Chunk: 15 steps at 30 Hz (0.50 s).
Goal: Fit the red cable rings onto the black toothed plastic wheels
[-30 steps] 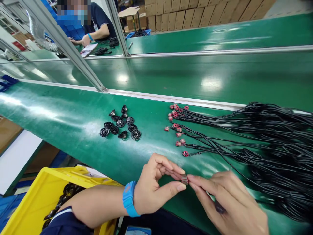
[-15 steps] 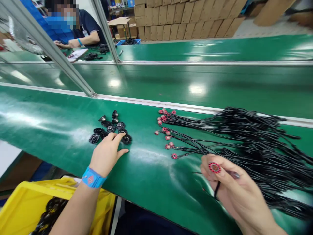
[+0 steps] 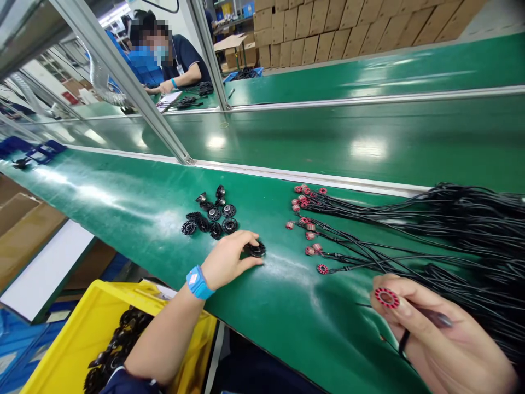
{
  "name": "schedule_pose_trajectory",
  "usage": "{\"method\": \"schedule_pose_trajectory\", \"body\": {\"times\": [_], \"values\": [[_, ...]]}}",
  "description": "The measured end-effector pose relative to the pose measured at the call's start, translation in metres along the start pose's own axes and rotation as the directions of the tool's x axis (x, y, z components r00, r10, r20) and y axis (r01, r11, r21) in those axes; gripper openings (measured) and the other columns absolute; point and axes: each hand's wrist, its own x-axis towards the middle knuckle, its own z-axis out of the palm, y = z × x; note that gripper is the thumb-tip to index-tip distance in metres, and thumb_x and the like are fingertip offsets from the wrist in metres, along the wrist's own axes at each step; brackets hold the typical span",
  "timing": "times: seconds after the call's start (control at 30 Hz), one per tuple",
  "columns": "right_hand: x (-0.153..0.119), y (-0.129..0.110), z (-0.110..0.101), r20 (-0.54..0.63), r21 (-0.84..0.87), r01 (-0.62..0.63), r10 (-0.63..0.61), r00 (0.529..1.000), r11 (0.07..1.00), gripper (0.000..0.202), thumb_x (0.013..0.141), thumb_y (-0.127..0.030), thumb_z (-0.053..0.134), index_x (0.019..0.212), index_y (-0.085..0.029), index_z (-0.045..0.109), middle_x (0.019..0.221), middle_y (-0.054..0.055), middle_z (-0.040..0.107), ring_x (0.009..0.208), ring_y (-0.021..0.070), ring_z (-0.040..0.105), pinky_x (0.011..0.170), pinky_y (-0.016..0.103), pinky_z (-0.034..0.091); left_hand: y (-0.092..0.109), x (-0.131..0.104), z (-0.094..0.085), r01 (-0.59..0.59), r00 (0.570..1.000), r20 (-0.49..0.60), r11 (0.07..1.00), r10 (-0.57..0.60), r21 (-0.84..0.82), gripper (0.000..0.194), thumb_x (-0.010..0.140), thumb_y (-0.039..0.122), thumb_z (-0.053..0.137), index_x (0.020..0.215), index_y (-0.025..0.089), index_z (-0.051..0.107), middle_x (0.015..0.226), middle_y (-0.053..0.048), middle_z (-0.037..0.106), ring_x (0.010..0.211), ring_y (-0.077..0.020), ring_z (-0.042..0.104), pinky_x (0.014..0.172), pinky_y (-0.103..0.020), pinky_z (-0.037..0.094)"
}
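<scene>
My left hand (image 3: 232,257), with a blue band at the wrist, has its fingers around a black toothed round part (image 3: 257,249) on the green bench. Beside it lies a group of similar black round parts (image 3: 213,213). My right hand (image 3: 435,328) pinches a red-toothed ring (image 3: 386,297) on a black cable, its face turned up. Between the hands and farther back, several red-tipped rings (image 3: 322,268) lie at the ends of black cables (image 3: 471,219).
A yellow bin (image 3: 61,350) holding more black parts stands at the lower left. A metal post (image 3: 135,87) rises beyond the bench. Across the belt sits a person (image 3: 186,60). Blue trays (image 3: 41,152) lie far left, stacked cartons (image 3: 328,33) behind.
My left hand has drawn one black round part away from the group, toward the right. My right hand still pinches the red ring. The view has shifted to the left.
</scene>
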Motion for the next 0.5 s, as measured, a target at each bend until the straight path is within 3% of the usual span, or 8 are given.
{"method": "schedule_pose_trajectory", "body": {"times": [0.03,0.07,0.13,0.2,0.27,0.4,0.5], "values": [[0.000,0.000,0.001,-0.003,0.005,-0.002,0.002,1.000,1.000,0.021,0.078,-0.044,0.076,0.078,-0.024,0.072,0.081,0.006,0.057,0.068,0.0169,0.051,0.049,0.024,0.041,0.003,-0.001,0.004,0.005,1.000,0.022,0.974,0.000,-0.225,0.030,0.080,0.027,0.080,0.094,0.020,0.054,0.123,-0.009,0.066,0.109,-0.0229,0.065,0.093,-0.039,0.050],[0.000,0.000,0.001,-0.004,0.009,-0.011,0.011,1.000,1.000,0.021,0.078,-0.044,0.076,0.079,-0.024,0.072,0.082,0.006,0.057,0.068,0.0166,0.051,0.050,0.024,0.042,0.006,-0.001,0.008,0.017,0.998,0.059,0.889,0.012,-0.458,0.036,0.077,0.028,0.083,0.092,0.020,0.052,0.123,-0.009,0.066,0.107,-0.0219,0.066,0.091,-0.036,0.051],[0.001,0.002,0.001,-0.008,0.021,-0.022,0.022,1.000,1.000,0.022,0.076,-0.044,0.078,0.079,-0.023,0.072,0.082,0.005,0.057,0.067,0.0162,0.050,0.050,0.024,0.042,0.014,-0.004,0.017,0.068,0.990,0.129,0.588,0.062,-0.806,0.045,0.070,0.029,0.089,0.090,0.019,0.050,0.119,-0.008,0.066,0.105,-0.0198,0.067,0.087,-0.031,0.051],[0.002,0.005,0.000,-0.003,0.026,-0.027,0.027,1.000,0.999,0.023,0.073,-0.044,0.080,0.078,-0.023,0.072,0.080,0.005,0.056,0.067,0.0165,0.050,0.049,0.024,0.042,0.022,-0.006,0.025,0.123,0.982,0.161,0.311,0.099,-0.943,0.049,0.064,0.029,0.093,0.088,0.018,0.052,0.114,-0.005,0.067,0.100,-0.0143,0.067,0.084,-0.024,0.049],[0.003,0.011,-0.003,-0.009,0.023,-0.022,0.022,1.000,0.999,0.023,0.070,-0.044,0.081,0.077,-0.024,0.072,0.078,0.005,0.056,0.066,0.0171,0.050,0.047,0.024,0.042,0.027,-0.009,0.031,0.156,0.981,0.172,0.152,0.094,-0.976,0.049,0.062,0.027,0.095,0.090,0.018,0.055,0.110,-0.003,0.069,0.092,-0.0080,0.066,0.083,-0.018,0.046],[0.004,0.023,-0.008,-0.002,-0.001,0.010,-0.010,1.000,1.000,0.021,0.074,-0.044,0.077,0.081,-0.025,0.072,0.082,0.005,0.058,0.065,0.0177,0.051,0.045,0.024,0.044,0.031,-0.013,0.038,0.230,0.970,0.233,0.037,0.076,-0.972,0.072,0.058,0.031,0.097,0.120,0.027,0.058,0.106,-0.001,0.070,0.083,-0.0067,0.064,0.083,-0.019,0.046],[0.005,0.022,-0.005,0.016,-0.074,0.141,-0.140,0.990,0.987,0.015,0.080,-0.040,0.072,0.082,-0.025,0.072,0.079,0.006,0.060,0.056,0.0160,0.051,0.042,0.025,0.044,0.032,-0.014,0.040,0.215,0.973,0.219,0.068,0.067,-0.974,0.067,0.054,0.032,0.098,0.111,0.024,0.065,0.107,-0.002,0.070,0.084,-0.0090,0.066,0.084,-0.022,0.049]]}}
